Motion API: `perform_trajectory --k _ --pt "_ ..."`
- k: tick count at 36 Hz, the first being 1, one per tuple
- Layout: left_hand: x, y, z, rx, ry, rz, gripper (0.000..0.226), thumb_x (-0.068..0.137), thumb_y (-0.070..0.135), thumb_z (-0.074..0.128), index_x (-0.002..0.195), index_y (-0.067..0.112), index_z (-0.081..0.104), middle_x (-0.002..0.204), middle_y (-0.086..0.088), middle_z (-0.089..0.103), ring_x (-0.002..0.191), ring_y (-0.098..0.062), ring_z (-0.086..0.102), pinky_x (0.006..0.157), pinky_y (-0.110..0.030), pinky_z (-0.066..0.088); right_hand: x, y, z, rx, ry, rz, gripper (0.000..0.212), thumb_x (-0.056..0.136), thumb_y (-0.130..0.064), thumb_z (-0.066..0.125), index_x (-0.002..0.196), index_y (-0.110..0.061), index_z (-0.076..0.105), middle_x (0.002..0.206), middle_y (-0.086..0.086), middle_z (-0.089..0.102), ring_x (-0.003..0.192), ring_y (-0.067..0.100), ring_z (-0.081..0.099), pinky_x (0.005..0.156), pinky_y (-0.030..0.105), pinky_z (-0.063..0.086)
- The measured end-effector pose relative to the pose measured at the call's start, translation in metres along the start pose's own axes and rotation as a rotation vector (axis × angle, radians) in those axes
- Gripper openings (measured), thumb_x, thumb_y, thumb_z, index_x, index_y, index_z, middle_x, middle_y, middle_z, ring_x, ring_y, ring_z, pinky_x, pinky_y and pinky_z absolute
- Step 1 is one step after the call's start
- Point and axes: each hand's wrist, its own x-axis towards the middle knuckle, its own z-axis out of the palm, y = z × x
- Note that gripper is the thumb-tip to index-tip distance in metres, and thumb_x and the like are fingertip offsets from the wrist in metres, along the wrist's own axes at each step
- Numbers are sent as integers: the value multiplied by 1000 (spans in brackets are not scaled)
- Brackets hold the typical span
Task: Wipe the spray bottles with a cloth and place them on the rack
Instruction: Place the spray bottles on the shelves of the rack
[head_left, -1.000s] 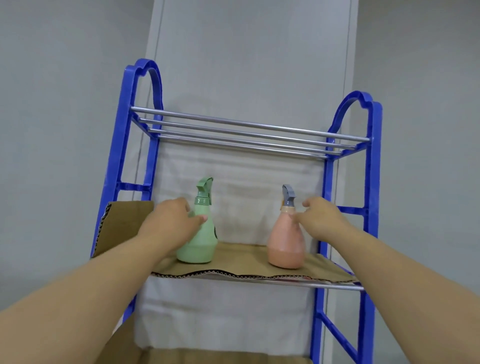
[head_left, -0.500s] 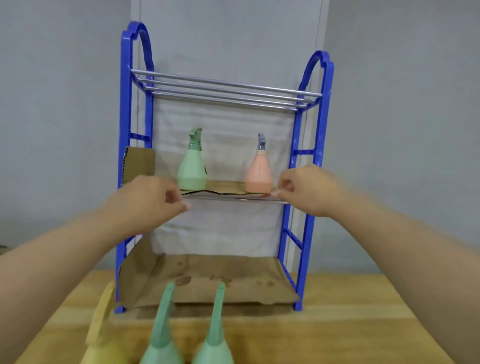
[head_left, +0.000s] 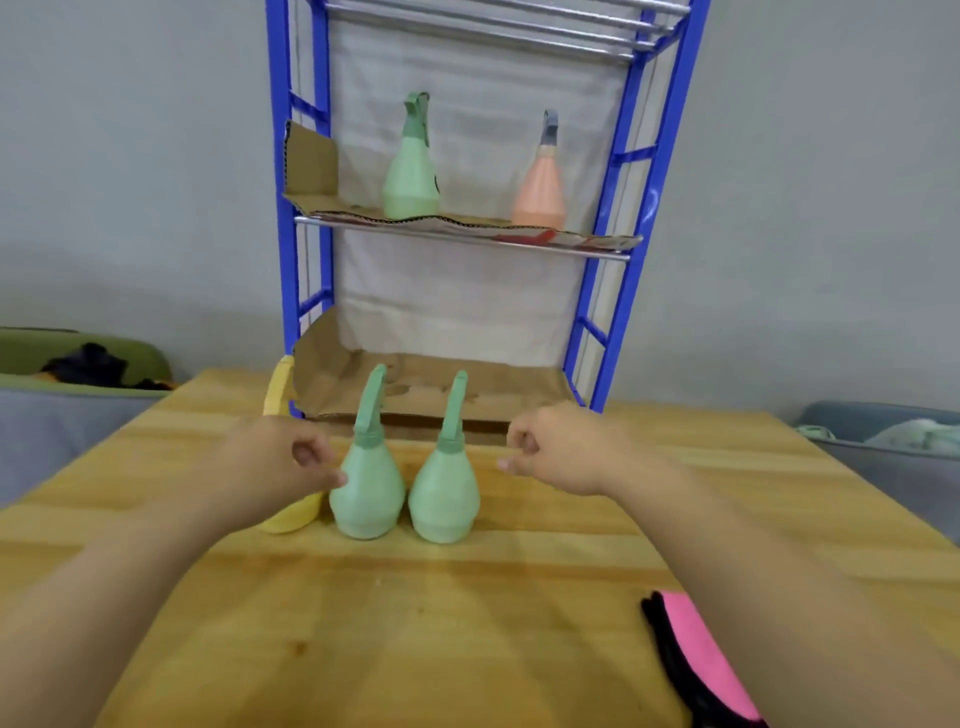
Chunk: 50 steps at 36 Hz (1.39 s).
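Observation:
A blue rack (head_left: 645, 197) stands at the table's far edge. On its cardboard-lined middle shelf stand a green spray bottle (head_left: 410, 171) and an orange one (head_left: 540, 192). On the wooden table (head_left: 415, 623) in front of the rack, two green spray bottles (head_left: 366, 493) (head_left: 444, 499) stand side by side. A yellow bottle (head_left: 293, 517) to their left is partly hidden by my left hand (head_left: 280, 462). That hand is loosely curled and holds nothing, its thumb by the left green bottle. My right hand (head_left: 561, 452) hovers right of the bottles, loosely curled and holding nothing. A pink and black cloth (head_left: 701, 660) lies under my right forearm.
The rack's bottom shelf carries a cardboard liner (head_left: 431, 384) with nothing on it. A green bin (head_left: 150, 358) with dark items sits off the table to the left, and a grey-blue bin (head_left: 883, 431) to the right. A grey wall stands behind.
Both hands have let go of the two bottles on the middle shelf and come down to the table. The view has dropped and now shows the bottles on the table and the cloth.

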Motion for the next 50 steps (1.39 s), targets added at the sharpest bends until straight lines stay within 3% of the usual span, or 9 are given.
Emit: perform_trajectory --k 3,7,11,13,18,21,33,37,50 --pt "2 -11 21 -79 33 -53 21 77 37 75 88 24 62 91 10 63 73 -9 58 58 -25 43 6 -6 26 10 -49 26 37 85 -53 59 108 -24 60 104 -3 65 95 22 61 80 36 52" --pt "13 -18 47 -119 132 -67 43 81 40 71 115 17 58 115 3 59 105 -17 58 82 -31 47 18 -16 55 -13 -34 30 41 88 -50 58 109 -15 57 110 6 62 97 27 59 71 33 47" --pt "24 -15 62 -170 146 -76 61 83 37 69 136 18 46 136 -1 52 124 -20 50 93 -32 44 29 -23 68 215 21 26 63 93 -48 52 142 -13 35 144 8 42 129 27 45 101 40 43" --pt "29 -13 67 -156 138 -71 61 84 36 67 138 20 44 137 1 51 125 -19 49 91 -29 42 36 -26 72 287 49 16 65 93 -49 50 145 -17 30 147 7 39 132 26 42 104 41 41" --pt "40 -14 76 -219 115 -93 54 84 39 67 132 23 47 123 2 61 107 -15 57 76 -29 49 47 -33 86 439 81 45 55 89 -56 53 130 -20 45 123 0 56 110 20 55 90 38 49" --pt "44 -15 78 -257 129 -112 54 84 41 67 131 26 47 123 2 62 111 -16 58 77 -29 50 49 -37 96 506 161 82 49 89 -57 52 122 -21 48 115 -3 56 102 18 56 79 32 47" --pt "52 -11 79 -250 177 -70 44 82 38 70 123 25 60 92 11 63 78 -1 58 64 -25 52 49 -31 97 736 188 95 33 90 -43 59 116 -23 56 109 -6 61 102 14 58 90 36 50" --pt "58 0 76 -191 187 -27 28 83 41 67 105 24 66 77 12 64 65 -7 59 51 -24 42 48 -14 92 711 164 129 25 89 -43 60 104 -24 54 103 -5 62 96 15 59 84 36 50" --pt "140 71 45 -118 156 129 25 81 45 68 87 21 65 75 4 66 71 -13 63 65 -37 56 80 62 24 625 290 273 33 77 -50 60 93 -21 60 87 1 66 84 24 63 77 42 52"
